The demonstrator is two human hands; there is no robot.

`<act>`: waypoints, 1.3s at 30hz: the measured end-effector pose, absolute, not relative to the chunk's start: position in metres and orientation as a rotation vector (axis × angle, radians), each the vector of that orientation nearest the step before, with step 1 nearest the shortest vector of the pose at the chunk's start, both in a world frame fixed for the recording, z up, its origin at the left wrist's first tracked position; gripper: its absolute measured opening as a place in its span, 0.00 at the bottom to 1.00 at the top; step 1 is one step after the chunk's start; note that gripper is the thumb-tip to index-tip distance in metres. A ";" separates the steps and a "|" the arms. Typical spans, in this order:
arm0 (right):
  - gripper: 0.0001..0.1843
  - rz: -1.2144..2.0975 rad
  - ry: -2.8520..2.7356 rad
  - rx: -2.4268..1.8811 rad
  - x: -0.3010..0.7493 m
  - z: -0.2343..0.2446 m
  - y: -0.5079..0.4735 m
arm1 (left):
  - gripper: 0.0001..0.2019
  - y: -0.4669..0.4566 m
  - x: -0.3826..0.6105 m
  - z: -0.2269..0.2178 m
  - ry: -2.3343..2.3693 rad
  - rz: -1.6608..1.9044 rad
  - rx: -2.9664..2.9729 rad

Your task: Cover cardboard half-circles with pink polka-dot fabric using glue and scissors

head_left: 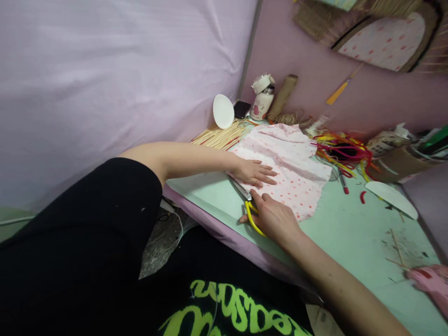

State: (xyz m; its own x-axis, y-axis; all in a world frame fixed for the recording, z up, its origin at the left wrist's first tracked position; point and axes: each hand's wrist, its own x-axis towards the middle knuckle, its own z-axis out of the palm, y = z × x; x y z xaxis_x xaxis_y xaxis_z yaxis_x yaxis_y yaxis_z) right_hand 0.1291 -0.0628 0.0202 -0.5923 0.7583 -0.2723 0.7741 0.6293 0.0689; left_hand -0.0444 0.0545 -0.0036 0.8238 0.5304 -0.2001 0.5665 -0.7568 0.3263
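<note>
A piece of white fabric with pink dots (297, 172) lies on the pale green table, slightly wrinkled toward the back. My left hand (252, 172) rests flat on the cloth near its left edge, fingers spread. Just in front of it, my right hand (278, 217) grips a pair of scissors by the yellow handles (252, 219). The scissors' metal blades (240, 189) point to the back left along the near edge of the fabric. Whether they are cutting into the cloth I cannot tell.
Thin wooden sticks (222, 135) and a white oval disc (223, 112) are at the back left. Behind the cloth stand a bottle (262, 100) and a brown roll (283, 98). Colourful pipe cleaners (350, 151), a marker (343, 181) and a pink glue gun (430, 282) lie rightward.
</note>
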 end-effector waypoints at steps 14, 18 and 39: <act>0.45 -0.094 2.601 1.277 0.119 0.017 -0.058 | 0.32 0.052 -0.045 -0.001 0.835 -0.152 2.614; 0.43 -0.086 2.607 1.274 0.119 0.017 -0.059 | 0.32 0.052 -0.045 -0.002 0.824 -0.150 2.623; 0.32 -0.329 2.669 1.874 0.225 0.033 -0.066 | 0.30 0.057 -0.044 0.001 0.832 0.003 2.570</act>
State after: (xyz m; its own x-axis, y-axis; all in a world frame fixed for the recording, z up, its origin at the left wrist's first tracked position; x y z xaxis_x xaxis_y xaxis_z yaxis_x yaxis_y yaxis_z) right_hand 0.2253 -0.0660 0.0335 -0.3397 0.9405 -0.0037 0.9133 0.3289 -0.2403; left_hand -0.0443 0.0572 0.0008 0.8192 0.5587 -0.1292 0.5578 -0.7240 0.4059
